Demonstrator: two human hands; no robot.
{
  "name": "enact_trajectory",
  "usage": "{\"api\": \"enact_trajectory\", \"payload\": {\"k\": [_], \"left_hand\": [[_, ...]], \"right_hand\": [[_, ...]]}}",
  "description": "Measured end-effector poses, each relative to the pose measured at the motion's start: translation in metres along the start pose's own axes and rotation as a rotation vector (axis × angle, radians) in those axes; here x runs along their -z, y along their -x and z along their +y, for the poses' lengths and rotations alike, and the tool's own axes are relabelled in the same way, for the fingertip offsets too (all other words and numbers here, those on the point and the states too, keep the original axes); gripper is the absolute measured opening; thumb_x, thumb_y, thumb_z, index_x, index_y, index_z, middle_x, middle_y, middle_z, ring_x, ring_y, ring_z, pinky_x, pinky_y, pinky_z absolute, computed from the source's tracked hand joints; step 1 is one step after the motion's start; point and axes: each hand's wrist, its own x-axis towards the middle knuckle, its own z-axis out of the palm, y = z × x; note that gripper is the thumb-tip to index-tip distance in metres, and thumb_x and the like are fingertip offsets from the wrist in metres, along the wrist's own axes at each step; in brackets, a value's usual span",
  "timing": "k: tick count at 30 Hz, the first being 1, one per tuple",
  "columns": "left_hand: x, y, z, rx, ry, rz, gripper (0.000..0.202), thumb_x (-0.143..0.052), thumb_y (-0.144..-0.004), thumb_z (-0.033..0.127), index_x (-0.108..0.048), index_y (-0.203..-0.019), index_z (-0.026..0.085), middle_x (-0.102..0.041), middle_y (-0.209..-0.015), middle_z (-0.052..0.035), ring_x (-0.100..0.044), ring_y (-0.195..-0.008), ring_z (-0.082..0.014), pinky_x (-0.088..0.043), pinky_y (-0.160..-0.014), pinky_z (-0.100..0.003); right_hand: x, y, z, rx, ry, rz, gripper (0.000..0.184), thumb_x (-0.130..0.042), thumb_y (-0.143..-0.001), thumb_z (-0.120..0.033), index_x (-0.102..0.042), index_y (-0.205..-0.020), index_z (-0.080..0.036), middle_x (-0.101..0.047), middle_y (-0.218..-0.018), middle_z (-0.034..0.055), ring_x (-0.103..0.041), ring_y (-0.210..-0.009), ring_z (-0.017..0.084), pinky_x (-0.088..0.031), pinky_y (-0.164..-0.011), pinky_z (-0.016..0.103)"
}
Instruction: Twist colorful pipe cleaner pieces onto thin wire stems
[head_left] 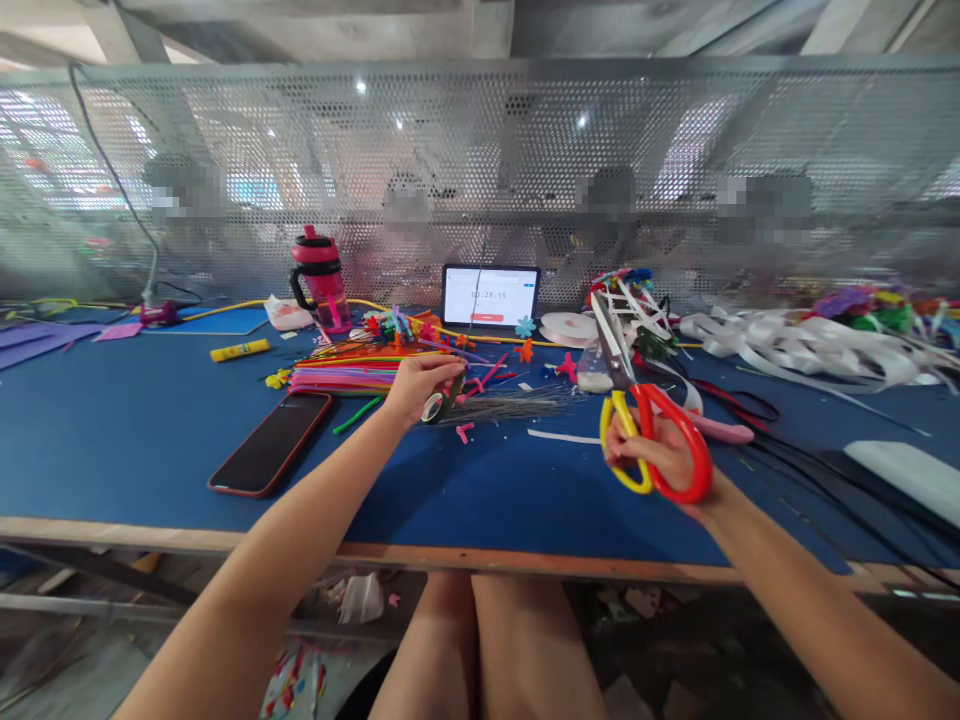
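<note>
My left hand [424, 388] is closed on a small roll of dark green tape [448, 398], over the middle of the blue table. A thin dark wire [473, 315] rises from near its fingertips; whether they pinch it too is hard to see. In my right hand [660, 452] is a pair of scissors [694, 455] with one red and one yellow handle loop, blades pointing up and slightly left. Fingers pass through the loops. Beside my left hand lie a bundle of coloured pipe cleaners [345, 377] and thin grey wires [517, 406].
A phone [271, 445] lies at the left, near a yellow glue stick [240, 350]. Behind stand a pink bottle [324, 280] and a tablet [491, 297] showing a timer. White ribbon [795, 345] is heaped at the right, with black cables [847, 490] nearby. A perforated metal screen [480, 150] closes the back.
</note>
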Motion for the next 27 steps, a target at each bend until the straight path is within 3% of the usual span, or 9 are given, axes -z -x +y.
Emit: {"api": "enact_trajectory", "payload": {"k": [2,4,6,10,15,18,27], "left_hand": [[0.001,0.0,-0.001,-0.007,-0.025,0.035,0.038,-0.081,-0.05,0.027,-0.069,-0.082,0.012,-0.066,-0.065,-0.0021,-0.056,-0.051,-0.0083,-0.053,-0.053,-0.024],[0.003,0.0,-0.001,-0.007,-0.045,0.065,0.038,-0.081,-0.048,0.027,-0.069,-0.081,0.012,-0.067,-0.068,-0.0026,-0.058,-0.054,-0.009,-0.052,-0.056,-0.023],[0.005,-0.001,-0.001,-0.01,-0.061,0.08,0.036,-0.081,-0.047,0.027,-0.069,-0.077,0.012,-0.067,-0.07,-0.003,-0.061,-0.059,-0.0107,-0.052,-0.059,-0.023],[0.01,-0.002,0.003,-0.033,-0.105,0.079,0.033,-0.082,-0.046,0.028,-0.067,-0.07,0.012,-0.066,-0.068,-0.0019,-0.062,-0.061,-0.0118,-0.05,-0.063,-0.023],[0.014,-0.003,0.007,-0.103,-0.239,0.076,0.03,-0.08,-0.048,0.029,-0.066,-0.068,0.012,-0.065,-0.066,-0.0006,-0.061,-0.061,-0.0104,-0.048,-0.066,-0.023],[0.015,-0.004,0.009,-0.093,-0.249,0.061,0.032,-0.081,-0.048,0.032,-0.066,-0.068,0.012,-0.065,-0.067,-0.0014,-0.061,-0.062,-0.0117,-0.048,-0.065,-0.024],[0.014,-0.002,0.013,-0.077,-0.248,0.088,0.026,-0.078,-0.05,0.031,-0.067,-0.063,0.013,-0.063,-0.06,-0.0008,-0.059,-0.056,-0.0115,-0.045,-0.059,-0.024]], "right_hand": [[-0.024,0.006,-0.017,-0.084,-0.352,-0.032,0.015,-0.054,-0.065,-0.027,-0.041,-0.061,-0.021,-0.049,-0.061,-0.0012,-0.057,-0.06,0.016,-0.049,-0.059,0.032],[-0.046,0.01,-0.03,-0.184,-0.539,-0.081,0.016,-0.06,-0.064,-0.026,-0.046,-0.065,-0.02,-0.05,-0.065,-0.0024,-0.058,-0.064,0.014,-0.049,-0.066,0.032],[-0.063,0.012,-0.039,-0.276,-0.662,-0.145,0.018,-0.063,-0.064,-0.027,-0.05,-0.075,-0.019,-0.052,-0.068,-0.0034,-0.06,-0.065,0.014,-0.05,-0.071,0.034],[-0.086,0.017,-0.054,-0.33,-0.758,-0.247,0.027,-0.066,-0.067,-0.031,-0.052,-0.086,-0.019,-0.056,-0.077,-0.0027,-0.063,-0.064,0.014,-0.051,-0.065,0.031],[-0.1,0.023,-0.068,-0.378,-0.928,-0.336,0.031,-0.056,-0.075,-0.047,-0.053,-0.086,-0.018,-0.057,-0.078,-0.0014,-0.045,-0.038,0.003,-0.037,-0.038,0.02],[-0.106,0.027,-0.066,-0.458,-1.034,-0.437,0.039,-0.052,-0.074,-0.054,-0.055,-0.083,-0.016,-0.057,-0.077,-0.0004,-0.045,-0.038,0.004,-0.04,-0.039,0.022],[-0.103,0.048,-0.069,-0.541,-1.031,-0.619,0.044,-0.047,-0.073,-0.058,-0.057,-0.08,-0.015,-0.06,-0.076,0.0035,-0.046,-0.034,0.004,-0.038,-0.035,0.02]]}}
